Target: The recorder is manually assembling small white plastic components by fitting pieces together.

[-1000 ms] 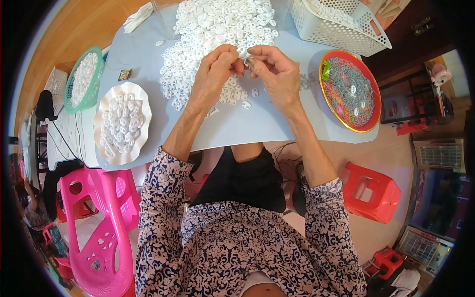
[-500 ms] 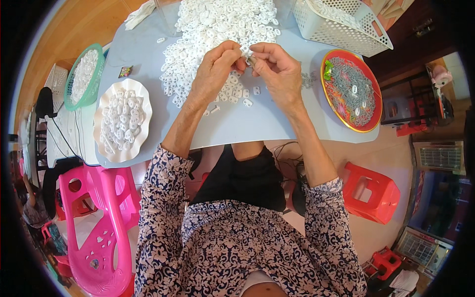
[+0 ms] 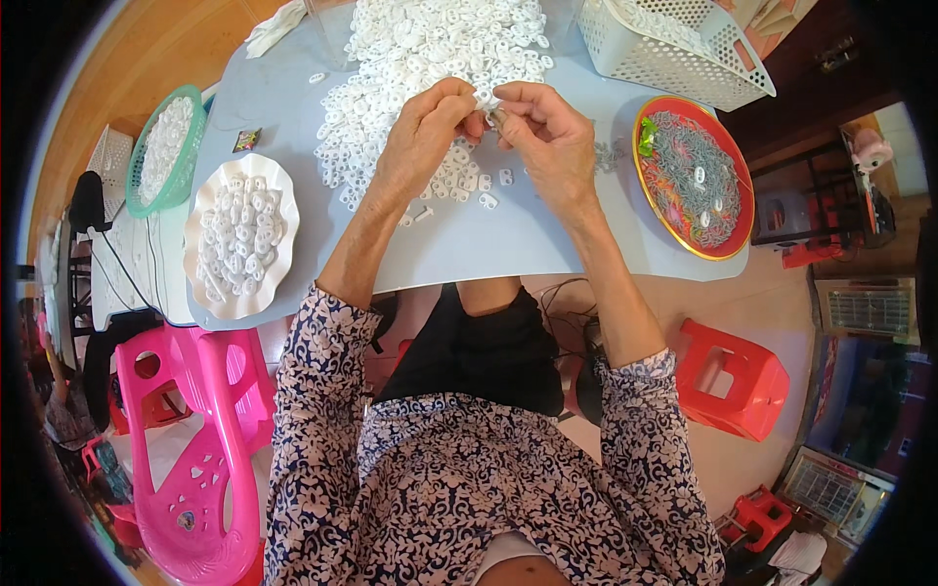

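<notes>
My left hand (image 3: pixel 427 132) and my right hand (image 3: pixel 552 137) meet over the near edge of a heap of small white plastic pieces (image 3: pixel 449 44). Between the fingertips sits one small white plastic piece (image 3: pixel 486 101), pinched from both sides. Whether the right fingers also hold a thin grey part is too small to make out. A few loose white pieces (image 3: pixel 488 200) lie on the table just below the hands. To the right, a red gold-rimmed dish (image 3: pixel 745 200) holds many thin grey parts (image 3: pixel 684 156) with a few white pieces on top.
On the left stand a white scalloped plate (image 3: pixel 286 186) of white pieces and a green basket (image 3: pixel 198 146) filled with more. A white perforated basket (image 3: pixel 674 73) is at the back right. Below the grey table (image 3: pixel 469 259) are a pink chair (image 3: pixel 239 469) and a red stool (image 3: pixel 733 381).
Almost nothing differs. Both hands stay pinched together in the same place over the heap, with only tiny finger shifts.
</notes>
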`<state>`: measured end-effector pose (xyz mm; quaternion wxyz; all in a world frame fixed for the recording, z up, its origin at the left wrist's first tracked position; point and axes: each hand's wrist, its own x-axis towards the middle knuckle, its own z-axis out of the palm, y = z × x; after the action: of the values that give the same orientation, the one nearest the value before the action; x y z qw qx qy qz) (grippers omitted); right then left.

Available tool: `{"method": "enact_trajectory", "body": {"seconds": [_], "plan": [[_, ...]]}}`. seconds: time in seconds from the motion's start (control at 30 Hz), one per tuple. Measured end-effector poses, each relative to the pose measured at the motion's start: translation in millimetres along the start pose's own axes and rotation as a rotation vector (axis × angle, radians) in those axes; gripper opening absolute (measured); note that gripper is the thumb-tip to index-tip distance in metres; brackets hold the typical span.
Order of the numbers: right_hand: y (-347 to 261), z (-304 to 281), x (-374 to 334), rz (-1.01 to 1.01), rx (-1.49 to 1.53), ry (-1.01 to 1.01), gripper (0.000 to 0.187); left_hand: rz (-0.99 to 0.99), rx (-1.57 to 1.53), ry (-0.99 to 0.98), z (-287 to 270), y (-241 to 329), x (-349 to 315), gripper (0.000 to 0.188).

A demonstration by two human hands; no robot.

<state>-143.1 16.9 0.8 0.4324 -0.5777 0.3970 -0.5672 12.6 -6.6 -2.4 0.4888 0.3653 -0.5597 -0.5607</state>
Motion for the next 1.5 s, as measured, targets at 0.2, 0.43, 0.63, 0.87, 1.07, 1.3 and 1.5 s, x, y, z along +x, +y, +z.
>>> {"method": "enact_trajectory", "body": {"seconds": [0.2,0.43,0.63,0.87,1.07,1.3,1.5], "plan": [[1,-1,0,0.005,-0.013,-0.014,0.024,0.002,0.127,0.018,3,11,-5,0.021],[3,0,-1,0.003,-0.041,-0.019,0.025,0.111,0.283,-0.041,-3,7,-2,0.018],[0,1,0,0.003,-0.037,-0.005,0.027,0.129,0.286,-0.033,-2,6,0,0.018],[3,2,0,-0.016,-0.034,0.003,0.025,0.060,0.405,-0.058,0,5,1,0.020],[1,1,0,-0.026,-0.011,0.025,0.023,0.163,0.275,-0.040,6,1,1,0.022],[-1,2,-1,-0.024,0.013,0.000,0.023,0.094,0.272,0.026,9,-2,-2,0.023],[6,-1,1,-0.038,0.015,0.002,0.023,0.185,0.281,0.072,12,2,-3,0.020]]}}
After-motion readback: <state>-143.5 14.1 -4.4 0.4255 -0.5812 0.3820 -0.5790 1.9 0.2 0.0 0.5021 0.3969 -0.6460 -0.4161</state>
